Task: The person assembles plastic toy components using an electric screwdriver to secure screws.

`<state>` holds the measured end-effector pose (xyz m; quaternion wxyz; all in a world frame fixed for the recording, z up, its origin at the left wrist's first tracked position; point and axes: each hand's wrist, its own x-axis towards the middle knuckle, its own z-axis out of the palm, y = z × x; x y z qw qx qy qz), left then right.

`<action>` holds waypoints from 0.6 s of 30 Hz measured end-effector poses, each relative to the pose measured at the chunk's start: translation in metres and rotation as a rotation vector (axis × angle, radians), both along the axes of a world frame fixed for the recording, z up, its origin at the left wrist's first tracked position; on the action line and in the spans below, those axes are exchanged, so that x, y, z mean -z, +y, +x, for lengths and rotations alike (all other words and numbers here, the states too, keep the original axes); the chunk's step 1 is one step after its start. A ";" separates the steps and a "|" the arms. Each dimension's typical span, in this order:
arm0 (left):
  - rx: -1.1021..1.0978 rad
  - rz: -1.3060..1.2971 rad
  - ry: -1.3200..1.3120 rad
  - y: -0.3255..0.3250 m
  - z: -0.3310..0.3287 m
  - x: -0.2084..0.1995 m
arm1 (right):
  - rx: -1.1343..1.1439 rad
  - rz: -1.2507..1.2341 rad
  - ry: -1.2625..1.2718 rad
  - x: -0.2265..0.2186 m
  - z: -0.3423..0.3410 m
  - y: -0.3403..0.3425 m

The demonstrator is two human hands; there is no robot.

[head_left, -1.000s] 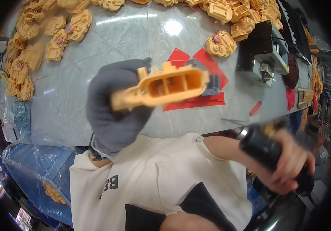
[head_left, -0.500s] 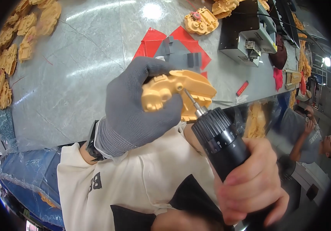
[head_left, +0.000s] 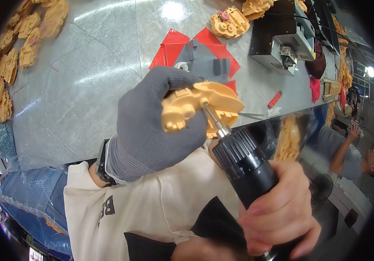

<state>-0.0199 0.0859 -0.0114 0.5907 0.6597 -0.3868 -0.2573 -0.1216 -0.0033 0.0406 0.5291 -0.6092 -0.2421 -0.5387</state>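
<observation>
A yellow plastic housing [head_left: 202, 106] was held above the near edge of the grey table [head_left: 87, 87], clamped in the grey-gloved left hand [head_left: 158, 126]. The bare right hand [head_left: 278, 215] was closed around a black electric screwdriver [head_left: 250, 167], whose bit was set against the housing's upper face. Behind the housing, red sheets [head_left: 176, 45] and a grey fixture [head_left: 206, 63] lay on the table, partly hidden by the glove. Further back stood a black box-shaped machine [head_left: 280, 37] with another yellow housing [head_left: 229, 22] beside it. More yellow housings [head_left: 8, 65] were piled along the table's left rim. A small red piece [head_left: 275, 99] lay near the right edge. Another person [head_left: 348, 152] was seen at the far right.
</observation>
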 end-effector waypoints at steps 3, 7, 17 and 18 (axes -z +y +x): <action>-0.001 -0.012 -0.040 0.000 0.002 0.002 | 0.002 0.010 -0.041 0.000 -0.005 0.005; -0.007 -0.014 -0.011 0.000 0.003 0.004 | 0.016 0.024 -0.091 0.001 -0.003 0.004; -0.007 0.016 -0.075 -0.001 0.002 0.004 | 0.050 0.045 -0.240 0.002 -0.002 -0.001; -0.005 0.025 -0.110 -0.001 0.002 0.004 | 0.050 0.050 -0.257 0.003 0.001 -0.003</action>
